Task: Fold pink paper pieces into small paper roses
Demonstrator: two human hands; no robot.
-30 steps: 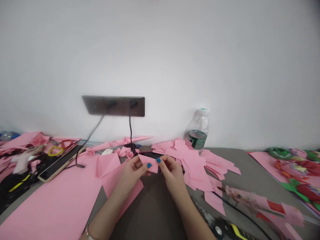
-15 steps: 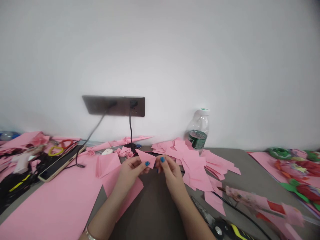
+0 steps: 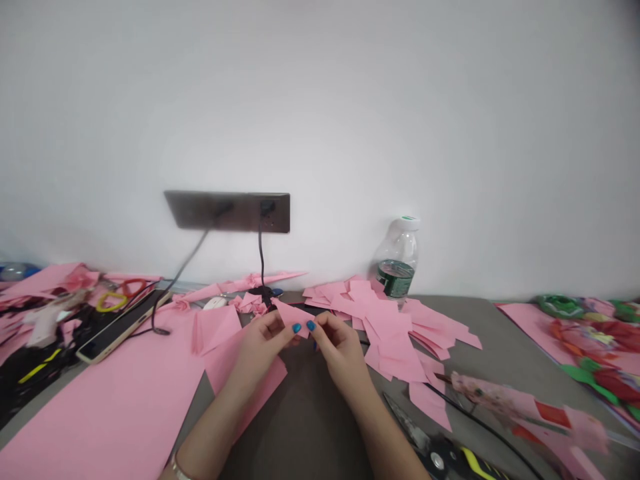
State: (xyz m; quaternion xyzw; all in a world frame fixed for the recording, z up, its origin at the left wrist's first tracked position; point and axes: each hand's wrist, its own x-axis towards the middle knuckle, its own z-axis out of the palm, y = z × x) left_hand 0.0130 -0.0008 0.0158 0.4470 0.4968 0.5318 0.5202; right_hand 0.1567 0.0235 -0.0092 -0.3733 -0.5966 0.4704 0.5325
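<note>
Pinching a pink paper triangle (image 3: 291, 317), the left hand (image 3: 260, 345) and right hand (image 3: 343, 350) have drawn closer together.

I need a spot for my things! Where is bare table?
Bare grey tabletop shows below the left hand and right hand, and right of the loose pink paper rectangles, before the big pink sheet. The far left, heaped with pink scraps, is crowded.

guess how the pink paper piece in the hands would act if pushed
The pink paper piece is probably light and would likely bend at a light push, since the left hand and right hand hold it with fingertips. Its crisp fold suggests some stiffness along the crease.
</note>
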